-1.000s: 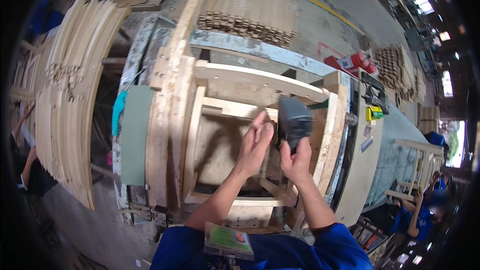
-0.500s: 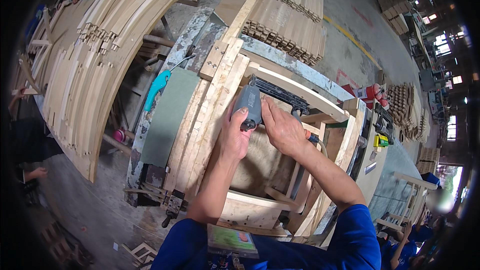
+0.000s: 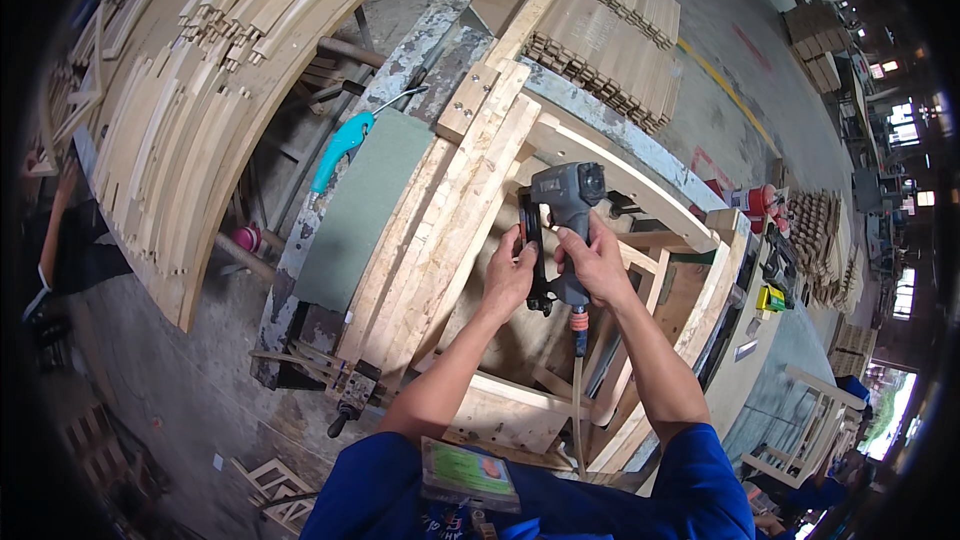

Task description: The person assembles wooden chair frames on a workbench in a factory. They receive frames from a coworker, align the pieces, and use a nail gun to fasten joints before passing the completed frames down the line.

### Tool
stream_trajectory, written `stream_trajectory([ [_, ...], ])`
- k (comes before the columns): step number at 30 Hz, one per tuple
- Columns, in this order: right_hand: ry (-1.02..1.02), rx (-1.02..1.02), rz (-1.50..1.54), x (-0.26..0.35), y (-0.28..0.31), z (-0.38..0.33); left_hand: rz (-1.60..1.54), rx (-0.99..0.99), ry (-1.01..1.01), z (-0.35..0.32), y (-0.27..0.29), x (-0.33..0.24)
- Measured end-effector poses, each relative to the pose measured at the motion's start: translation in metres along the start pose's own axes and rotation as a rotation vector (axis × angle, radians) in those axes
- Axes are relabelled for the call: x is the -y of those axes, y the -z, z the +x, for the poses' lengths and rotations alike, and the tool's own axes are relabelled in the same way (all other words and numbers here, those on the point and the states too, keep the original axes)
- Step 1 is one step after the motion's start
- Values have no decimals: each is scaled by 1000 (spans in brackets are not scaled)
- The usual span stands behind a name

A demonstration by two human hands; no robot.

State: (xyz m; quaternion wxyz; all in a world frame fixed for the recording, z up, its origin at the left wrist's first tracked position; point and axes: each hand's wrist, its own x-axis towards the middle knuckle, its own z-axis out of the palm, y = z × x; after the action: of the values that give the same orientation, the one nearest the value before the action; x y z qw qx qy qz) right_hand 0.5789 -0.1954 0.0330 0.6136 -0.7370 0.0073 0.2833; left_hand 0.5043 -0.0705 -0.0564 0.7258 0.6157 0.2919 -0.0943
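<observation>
One nail gun (image 3: 568,188) over the opening of one wooden frame (image 3: 628,178). Its nose points toward the frame's left side; the handle's (image 3: 571,289) long axis runs toward the frame's near rail, which one hose (image 3: 577,390) crosses. Right hand (image 3: 597,260): fingers wrapped around the handle. Left hand (image 3: 508,282): fingers against the magazine (image 3: 535,255); whether clenched cannot be told. One teal tool (image 3: 342,152) lies left of the frame.
</observation>
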Motion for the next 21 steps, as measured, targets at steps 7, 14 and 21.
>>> stream_trajectory([
  [7,26,28,-31,-8,-11,19,-15,-78,-78,25,5,23],
  [14,-70,30,-38,8,-7,12,-173,-5,17,17,7,20],
  [21,-681,303,917,-14,43,-56,-645,525,522,-90,53,31],
])
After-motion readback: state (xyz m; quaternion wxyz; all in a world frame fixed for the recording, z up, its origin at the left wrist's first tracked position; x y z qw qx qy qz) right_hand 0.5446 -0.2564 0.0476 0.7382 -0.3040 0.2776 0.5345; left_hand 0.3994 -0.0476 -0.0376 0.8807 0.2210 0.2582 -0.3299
